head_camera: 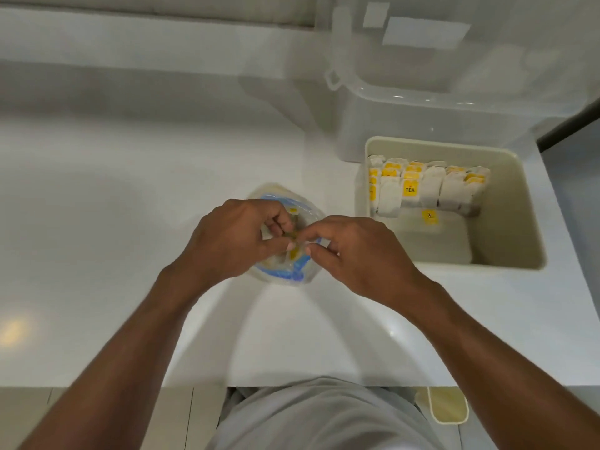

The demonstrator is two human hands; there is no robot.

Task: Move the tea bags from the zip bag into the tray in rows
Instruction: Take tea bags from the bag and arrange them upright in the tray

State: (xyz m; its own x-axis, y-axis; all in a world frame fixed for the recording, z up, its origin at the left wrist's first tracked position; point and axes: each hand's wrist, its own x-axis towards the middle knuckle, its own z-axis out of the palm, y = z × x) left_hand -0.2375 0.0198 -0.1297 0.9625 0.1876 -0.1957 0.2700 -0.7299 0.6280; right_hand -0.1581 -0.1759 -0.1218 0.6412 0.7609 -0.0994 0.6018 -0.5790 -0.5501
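A clear zip bag (293, 274) with a blue zip strip stands open on the white counter in the middle of the view. Both hands are over its mouth. My left hand (233, 238) and my right hand (357, 251) have curled fingers that meet at a tea bag (292, 236) with a yellow tag, pinched between them just above the bag. More tea bags show dimly inside the bag. To the right, a cream tray (513, 203) holds a row of several white tea bags (428, 186) with yellow tags along its far side, and one lies flat in front of the row.
A clear plastic container (438, 102) with a latch stands behind the tray. The counter's front edge runs across the bottom, with my grey shirt below it. A dark gap lies beyond the counter's right end.
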